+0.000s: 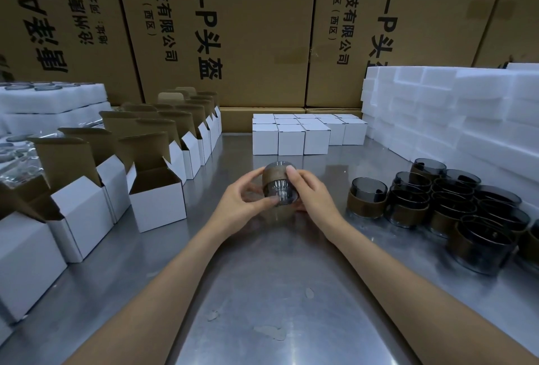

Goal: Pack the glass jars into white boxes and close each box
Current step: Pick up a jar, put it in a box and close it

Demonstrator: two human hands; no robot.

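Observation:
A smoky glass jar [279,184] with a brown band sits tilted between both hands above the middle of the steel table [262,291]. My left hand [242,204] grips its left side, thumb along the lower rim. My right hand [312,192] holds its right side, a finger over the top. The nearest open white box [157,195] stands left of the hands, lid flap up. Several more open boxes [198,137] line the left. Closed white boxes [300,134] are grouped at the back centre. Several more jars [437,207] stand at the right.
White foam blocks [455,113] are stacked at the back right. Foam trays with jars [49,99] sit at the far left. Large brown cartons [248,29] wall off the back of the table.

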